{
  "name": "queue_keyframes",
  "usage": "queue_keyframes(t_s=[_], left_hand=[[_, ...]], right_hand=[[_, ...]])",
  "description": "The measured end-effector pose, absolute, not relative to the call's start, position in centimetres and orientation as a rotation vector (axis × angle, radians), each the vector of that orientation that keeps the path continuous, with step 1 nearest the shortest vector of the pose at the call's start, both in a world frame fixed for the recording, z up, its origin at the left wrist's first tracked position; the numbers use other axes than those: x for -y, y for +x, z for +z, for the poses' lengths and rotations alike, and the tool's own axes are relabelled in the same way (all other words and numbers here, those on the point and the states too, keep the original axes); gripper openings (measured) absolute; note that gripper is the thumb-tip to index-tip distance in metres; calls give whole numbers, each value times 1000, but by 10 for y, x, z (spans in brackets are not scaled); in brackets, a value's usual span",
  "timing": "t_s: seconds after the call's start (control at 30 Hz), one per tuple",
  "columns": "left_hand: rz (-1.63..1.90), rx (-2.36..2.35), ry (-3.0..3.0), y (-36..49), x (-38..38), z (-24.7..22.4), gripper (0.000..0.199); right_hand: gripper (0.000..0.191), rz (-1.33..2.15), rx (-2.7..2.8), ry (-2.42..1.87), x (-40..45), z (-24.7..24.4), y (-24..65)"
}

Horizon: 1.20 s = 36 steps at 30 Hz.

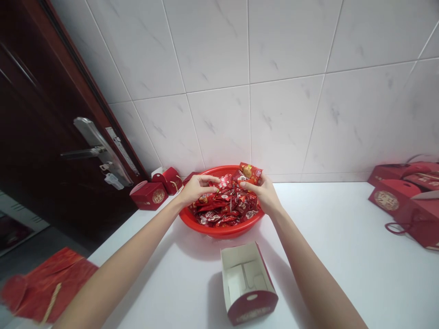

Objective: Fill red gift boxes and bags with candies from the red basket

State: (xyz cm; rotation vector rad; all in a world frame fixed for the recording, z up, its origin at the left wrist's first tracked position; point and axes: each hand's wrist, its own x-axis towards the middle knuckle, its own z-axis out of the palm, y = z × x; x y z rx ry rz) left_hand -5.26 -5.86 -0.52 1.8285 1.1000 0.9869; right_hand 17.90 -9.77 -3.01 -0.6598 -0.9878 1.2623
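A red plastic basket full of small red wrapped snack packets stands against the wall. My left hand reaches over its left side, thumb and fingers closed on a red packet. At the basket's right rim my right hand grips another red packet with a gold picture on it, lifted above the heap. Nearer to me, between my forearms, an open red gift box shows a bare white inside.
Small red boxes stand left of the basket by the dark door. More red gift boxes with cord handles cluster at the right. A red bag with a rope handle is at the lower left. White tiles rise behind the white tabletop.
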Motion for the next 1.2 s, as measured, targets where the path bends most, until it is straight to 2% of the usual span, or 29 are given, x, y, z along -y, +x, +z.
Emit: queue_keyframes(t_s=[0.27,0.43,0.5,0.6,0.67,0.77,0.83,0.93,1.03,1.13,1.2], left_hand=[[928,-1065,1975,-53,56,-9,38],[781,-1258,2231,-55,53,-9,35],[644,-1264,2272,-57,56,-6,33],[213,-1148,2215,-58,66,0,36],[-108,-1146,2251,-57,73,1,44],[-414,-1239,2379,-52,80,-3,73],[-459,-1290,2402,-49,79,-9,90],[-440,-1317,2393,-47,74,-17,100],[-415,-1284,2419,-46,68,-21,82],[-332,-1246,2412,-47,65,-24,42],[-204,-1212,2320,-49,65,-24,24]], right_hand=[[55,1256,1005,-667,97,-30,179],[53,1268,1037,-657,97,-31,180],[53,1267,1032,-657,97,-32,180],[52,1258,1024,-657,96,-32,179],[51,1263,1018,-662,96,-31,179],[52,1272,1012,-662,97,-31,179],[52,1275,1018,-660,97,-31,180],[52,1273,1025,-659,98,-30,180],[52,1269,1017,-661,98,-30,180],[51,1274,1011,-661,97,-30,180],[50,1277,1007,-666,97,-30,179]])
